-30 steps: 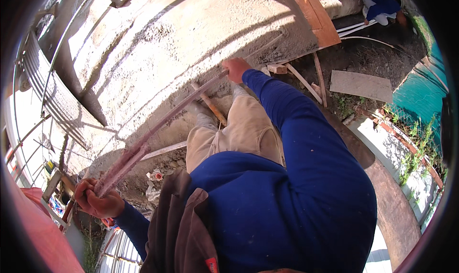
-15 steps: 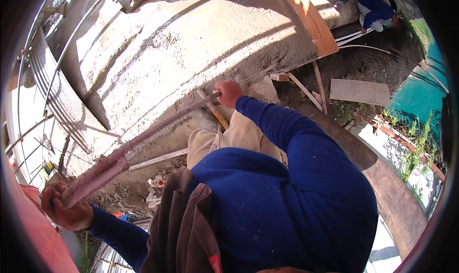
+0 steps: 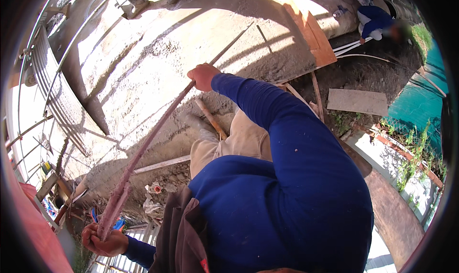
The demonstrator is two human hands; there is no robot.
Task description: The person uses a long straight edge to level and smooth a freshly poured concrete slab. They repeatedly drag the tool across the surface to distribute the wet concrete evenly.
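My left hand (image 3: pixel 98 240) is wrapped round the crusted, wider pinkish end of a long narrow bar (image 3: pixel 148 149) at the lower left. My right hand (image 3: pixel 203 76) grips the bar higher up, over rough grey concrete (image 3: pixel 162 58) streaked with sun and shadow. Beyond that hand the bar's thin far part points up and right across the concrete. Below my right hand a wooden stake (image 3: pixel 212 117) leans beside my legs and boot at the slab's edge.
Bent rods and a ribbed sheet (image 3: pixel 67 101) line the left. An orange wooden panel (image 3: pixel 320 43) borders the slab. A co-worker (image 3: pixel 373 20) in blue crouches by a large pipe. A grey board (image 3: pixel 356 101), rubble and green sheeting (image 3: pixel 420 101) lie right.
The bar has swung steeper. My right hand has moved up and left across the concrete; my left hand has dropped lower and, over the last half second, shifted right.
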